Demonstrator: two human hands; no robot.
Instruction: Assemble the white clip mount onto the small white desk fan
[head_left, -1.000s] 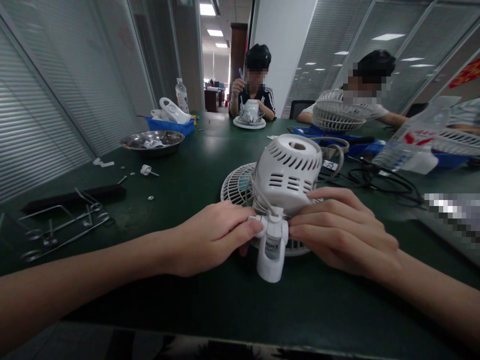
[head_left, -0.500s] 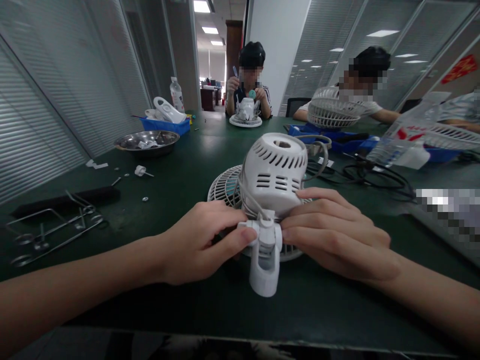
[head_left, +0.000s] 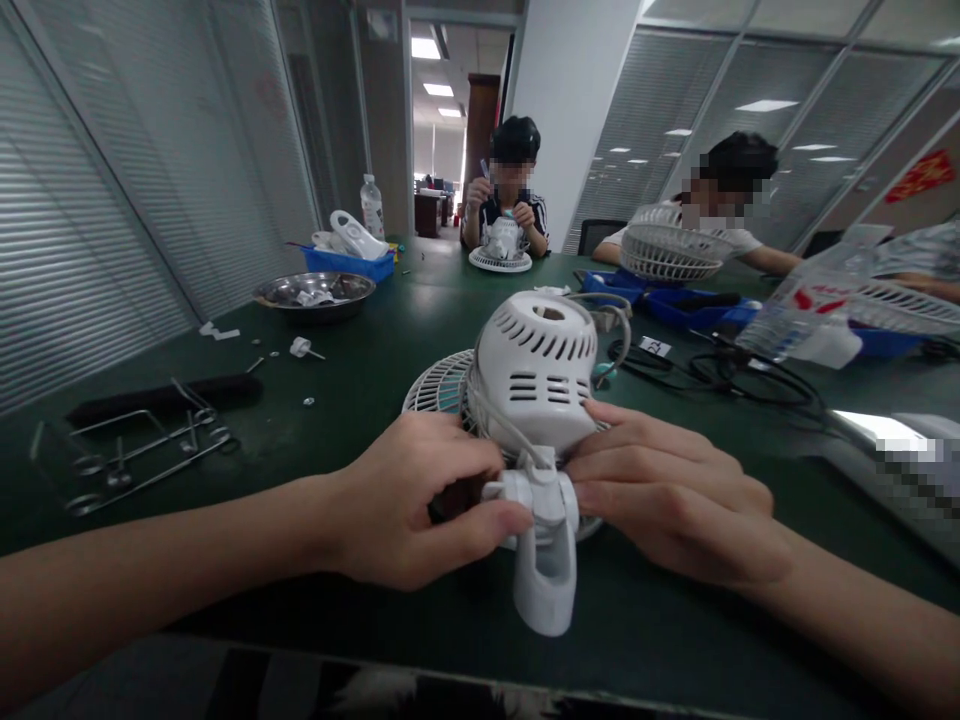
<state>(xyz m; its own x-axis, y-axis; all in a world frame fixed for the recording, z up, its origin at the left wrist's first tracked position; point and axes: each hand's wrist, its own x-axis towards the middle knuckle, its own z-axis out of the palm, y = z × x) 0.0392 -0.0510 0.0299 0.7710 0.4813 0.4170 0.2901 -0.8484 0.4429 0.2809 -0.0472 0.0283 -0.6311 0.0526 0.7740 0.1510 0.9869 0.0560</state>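
A white desk fan (head_left: pixel 536 385) lies with its round grille (head_left: pixel 439 385) on the table and its vented motor housing facing up. Its neck bracket (head_left: pixel 546 590) points toward me. My left hand (head_left: pixel 409 500) pinches around the small white knob (head_left: pixel 495 490) at the left of the neck joint; its curled fingers are partly hidden. On the other side, my right hand (head_left: pixel 675 490) grips the fan, fingers along the housing and fingertips against the right end of the joint. A grey cable loops behind the housing.
Left are a wire stand (head_left: pixel 150 450), a black bar (head_left: pixel 165 395), a steel bowl (head_left: pixel 315 295) and a blue bin (head_left: pixel 349 263). Black cables (head_left: pixel 720 370), a plastic bottle (head_left: pixel 799 300) and a laptop-like device (head_left: pixel 892 480) lie right. Co-workers sit across the table.
My left thumb has shifted down off the knob's front, so the knob's tab shows. The neck bracket has swung slightly right. The view has tilted a little upward.
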